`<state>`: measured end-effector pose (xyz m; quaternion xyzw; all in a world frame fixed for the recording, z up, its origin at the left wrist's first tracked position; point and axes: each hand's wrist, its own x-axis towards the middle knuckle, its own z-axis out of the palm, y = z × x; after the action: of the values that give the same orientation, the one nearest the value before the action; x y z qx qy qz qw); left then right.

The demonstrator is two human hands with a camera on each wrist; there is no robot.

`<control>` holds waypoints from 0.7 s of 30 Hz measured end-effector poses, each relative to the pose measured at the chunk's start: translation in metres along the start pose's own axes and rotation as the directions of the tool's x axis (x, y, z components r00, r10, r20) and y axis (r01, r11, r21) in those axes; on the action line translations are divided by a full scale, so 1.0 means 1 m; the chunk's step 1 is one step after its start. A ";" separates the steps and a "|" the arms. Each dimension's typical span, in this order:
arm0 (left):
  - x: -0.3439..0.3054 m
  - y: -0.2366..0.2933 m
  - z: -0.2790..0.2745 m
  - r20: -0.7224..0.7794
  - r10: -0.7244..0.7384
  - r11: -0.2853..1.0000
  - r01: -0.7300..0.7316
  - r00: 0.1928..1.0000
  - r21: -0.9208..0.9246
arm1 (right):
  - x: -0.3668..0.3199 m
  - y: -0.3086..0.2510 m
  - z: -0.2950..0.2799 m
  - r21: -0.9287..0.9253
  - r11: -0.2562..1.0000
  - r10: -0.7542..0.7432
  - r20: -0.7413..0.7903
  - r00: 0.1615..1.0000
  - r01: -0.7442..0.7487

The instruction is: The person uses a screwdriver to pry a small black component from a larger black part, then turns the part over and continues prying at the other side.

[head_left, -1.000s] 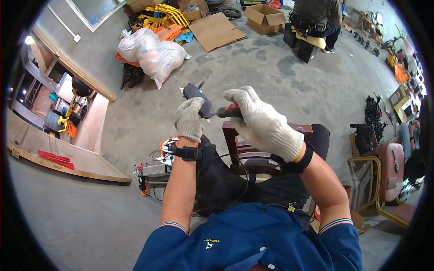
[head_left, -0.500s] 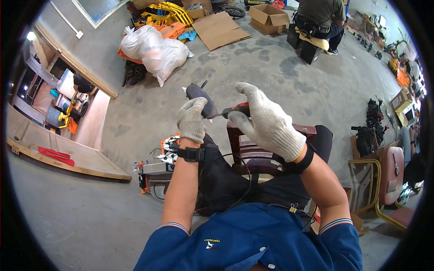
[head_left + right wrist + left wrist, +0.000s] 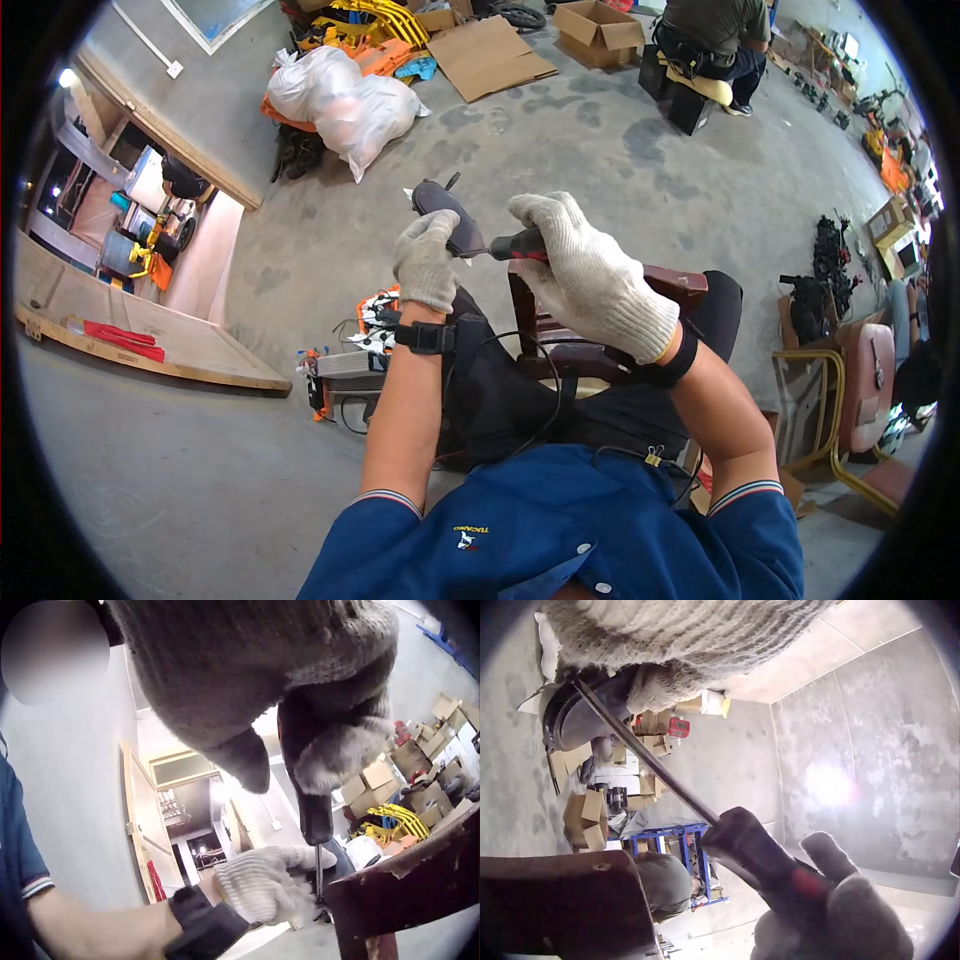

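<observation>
My gloved left hand (image 3: 427, 262) holds a dark, rounded oval part (image 3: 436, 200) with a thin stub at its far end and pale pointed bits at its edge. In my gloved right hand (image 3: 602, 282) is a screwdriver (image 3: 517, 246) with a black and red handle. Its long metal shaft (image 3: 649, 755) reaches toward the oval part, and its tip meets that part close by the left glove in the left wrist view. Right-hand fingers curl round the handle in the right wrist view, where the left glove (image 3: 262, 885) partly hides the oval part.
Below my hands stands a dark red wooden chair or stool (image 3: 685, 285). A cable (image 3: 556, 385) runs across my lap. On the floor lie white bags (image 3: 350, 115), flattened cardboard (image 3: 490, 58) and an open box (image 3: 600, 35). Another person (image 3: 710, 35) sits at the back; a pink chair (image 3: 865, 385) is at right.
Half a second ago the right fingers were looser and the handle's red side showed more; now they wrap the handle and it has turned. The left hand keeps the oval part nearly still.
</observation>
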<state>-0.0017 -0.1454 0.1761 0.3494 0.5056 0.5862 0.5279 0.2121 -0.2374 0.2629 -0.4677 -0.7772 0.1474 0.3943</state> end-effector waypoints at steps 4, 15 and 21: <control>-0.003 0.002 0.000 -0.036 -0.016 1.000 0.016 0.999 0.004 | 0.002 0.003 0.005 -0.010 0.984 0.179 -0.034 0.983 -0.180; -0.008 0.004 0.000 -0.069 -0.035 0.999 0.037 0.997 0.022 | -0.001 -0.003 0.011 0.006 0.994 0.110 -0.005 0.994 -0.110; -0.001 -0.006 -0.004 -0.036 -0.007 1.000 0.007 0.999 -0.013 | -0.004 0.005 0.013 0.032 0.999 -0.023 -0.041 0.999 0.025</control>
<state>-0.0039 -0.1481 0.1700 0.3336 0.5126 0.5938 0.5228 0.2061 -0.2359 0.2495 -0.4547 -0.7722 0.1460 0.4192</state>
